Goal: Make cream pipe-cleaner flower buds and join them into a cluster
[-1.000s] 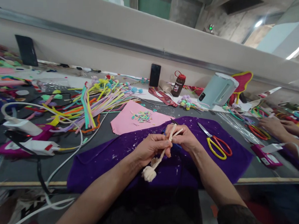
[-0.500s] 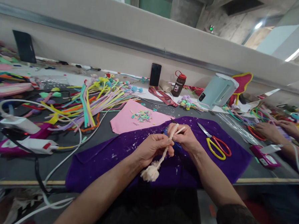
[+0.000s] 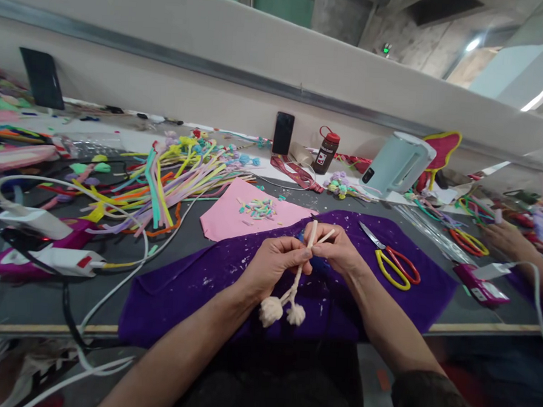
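Observation:
Cream fuzzy pipe cleaners (image 3: 296, 284), twisted together, hang from my fingers with two fluffy balls at their lower ends. My left hand (image 3: 280, 258) pinches the twisted stem between thumb and fingers. Right beside it, my right hand (image 3: 335, 246) grips the same stems close to their upper ends, where two loose tips spread apart. Both hands are closed and nearly touching. Beneath them lies a purple cloth (image 3: 194, 290) dotted with pale fluff. Scissors (image 3: 392, 258) with one yellow and one red handle rest on the cloth, right of my right hand.
A pink sheet (image 3: 220, 216) holds small cut pieces (image 3: 258, 209). Coloured pipe cleaners (image 3: 190, 190) are heaped at left, near power strips (image 3: 45, 255) and cables. Behind stand a phone (image 3: 283, 133), a bottle (image 3: 326, 150) and a pale blue kettle (image 3: 397, 164). Another person's hand (image 3: 508, 240) is at far right.
The hanging end has turned, so two separate fluffy balls now show instead of one clump. My hands stay almost in place. One of the other person's hands at right has left view.

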